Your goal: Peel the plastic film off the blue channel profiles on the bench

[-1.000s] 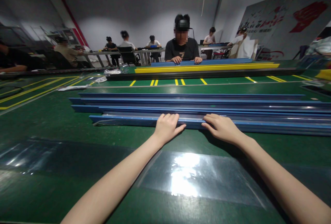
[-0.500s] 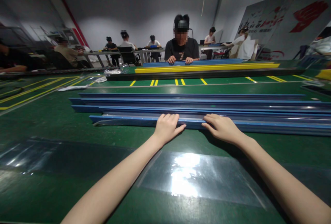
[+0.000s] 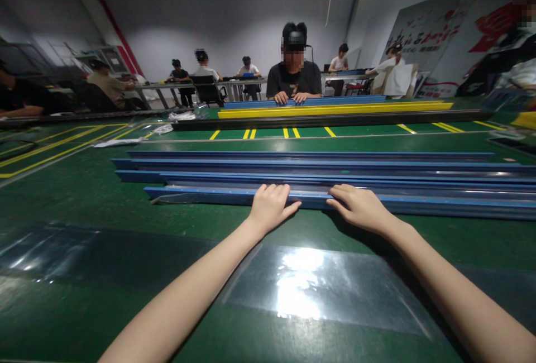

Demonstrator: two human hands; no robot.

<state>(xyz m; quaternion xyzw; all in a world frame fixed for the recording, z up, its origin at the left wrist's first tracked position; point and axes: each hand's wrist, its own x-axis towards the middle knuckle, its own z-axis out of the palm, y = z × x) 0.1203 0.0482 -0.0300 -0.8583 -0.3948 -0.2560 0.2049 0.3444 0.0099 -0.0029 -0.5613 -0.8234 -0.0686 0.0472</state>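
Both hands are on the nearest long blue channel profile [image 3: 209, 195], which lies across the green table. My left hand [image 3: 270, 206] is closed over its near wall, fingers hooked over the top edge and thumb along the front. A short way to the right, my right hand [image 3: 358, 205] grips the same wall, with fingertips curled over the edge. Inside the channel the fingertips are partly hidden. Just behind it, more blue profiles [image 3: 138, 176] lie roughly parallel.
A clear plastic sheet [image 3: 347, 285] lies under my forearms, reflecting light. Farther back are a black profile [image 3: 335, 121] and a yellow profile [image 3: 335, 109]. Across the table a person [image 3: 294, 75] has both hands on another blue profile [image 3: 352, 100]. Crumpled plastic [image 3: 182, 116] lies at the back left.
My hands and the near profile have not visibly moved. Opposite, the person's hands and blue profile have shifted slightly left. Another person has come into view at the right edge.
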